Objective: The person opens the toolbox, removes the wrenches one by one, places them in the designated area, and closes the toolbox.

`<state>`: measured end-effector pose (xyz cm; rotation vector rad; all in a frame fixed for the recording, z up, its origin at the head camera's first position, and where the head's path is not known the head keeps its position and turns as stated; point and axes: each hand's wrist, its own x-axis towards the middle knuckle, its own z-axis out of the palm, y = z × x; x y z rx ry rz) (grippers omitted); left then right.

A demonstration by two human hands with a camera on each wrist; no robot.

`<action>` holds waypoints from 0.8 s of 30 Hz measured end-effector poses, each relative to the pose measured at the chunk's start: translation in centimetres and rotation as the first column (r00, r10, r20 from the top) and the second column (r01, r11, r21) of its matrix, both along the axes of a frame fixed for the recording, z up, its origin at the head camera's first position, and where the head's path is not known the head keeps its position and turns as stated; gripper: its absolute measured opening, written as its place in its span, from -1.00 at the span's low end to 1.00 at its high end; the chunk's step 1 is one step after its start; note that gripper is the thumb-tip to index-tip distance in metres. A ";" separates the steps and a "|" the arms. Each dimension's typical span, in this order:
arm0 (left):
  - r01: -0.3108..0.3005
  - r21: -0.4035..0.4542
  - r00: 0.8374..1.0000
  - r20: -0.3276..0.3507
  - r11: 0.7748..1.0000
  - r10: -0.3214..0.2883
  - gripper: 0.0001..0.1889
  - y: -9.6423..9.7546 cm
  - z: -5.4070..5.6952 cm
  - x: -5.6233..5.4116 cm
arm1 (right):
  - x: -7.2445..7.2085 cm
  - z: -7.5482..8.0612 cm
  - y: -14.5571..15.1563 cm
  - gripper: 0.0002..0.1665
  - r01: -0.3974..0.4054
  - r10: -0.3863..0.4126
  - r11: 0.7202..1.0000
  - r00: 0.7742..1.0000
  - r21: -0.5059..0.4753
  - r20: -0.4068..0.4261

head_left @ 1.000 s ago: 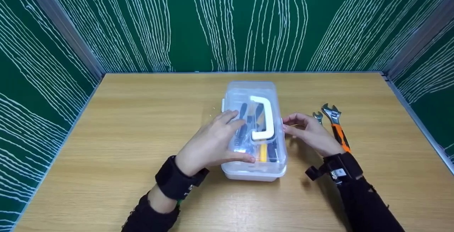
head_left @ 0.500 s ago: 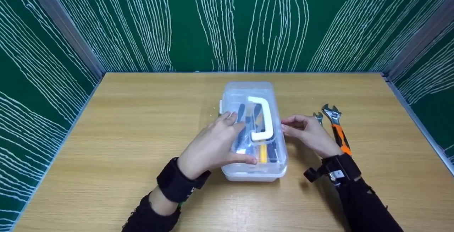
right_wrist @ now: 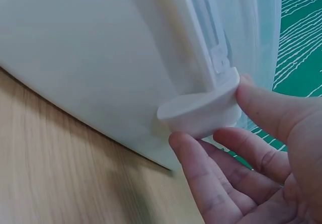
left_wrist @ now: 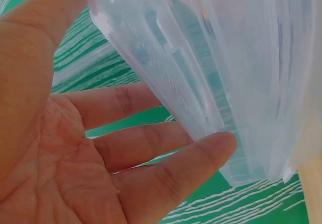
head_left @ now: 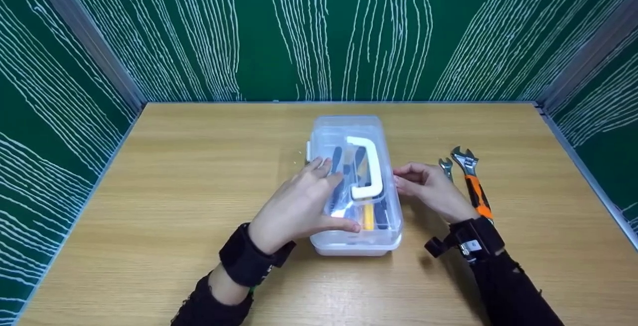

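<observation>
A toolbox [head_left: 349, 122] with a see-through lid and a white handle [head_left: 375, 166] stands lengthwise at mid-table. Tools show through the lid, among them dark-handled ones and a yellow one [head_left: 368, 216]. My left hand [head_left: 301, 199] rests over the lid's left side, fingers spread. In the left wrist view its fingertips lie along the clear lid [left_wrist: 201, 88]. At the box's right side, my right hand [head_left: 433, 189] pinches a white latch [right_wrist: 201, 113]. The right wrist view shows the thumb on the latch's upper edge and fingertips on its lower edge.
Right of my right hand lies an adjustable wrench [head_left: 477, 191] with an orange and black handle. Next to it is a smaller wrench [head_left: 446, 165], partly hidden by the hand. Green walls [head_left: 269, 67] with white lines border the wooden table [head_left: 199, 166].
The toolbox has shifted and turned slightly to the left, its far end most. My right hand has moved left with it, still at the latch. My left hand stays on the lid.
</observation>
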<state>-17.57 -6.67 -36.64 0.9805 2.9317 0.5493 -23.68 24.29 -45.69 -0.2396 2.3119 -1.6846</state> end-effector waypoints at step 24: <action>-0.073 0.243 0.989 -0.108 0.967 0.102 -0.18 -3.9 -0.8 -2.3 | 0.9 2.1 2.3 -0.36 0.120 -0.048 0.945 0.971 0.304 -0.234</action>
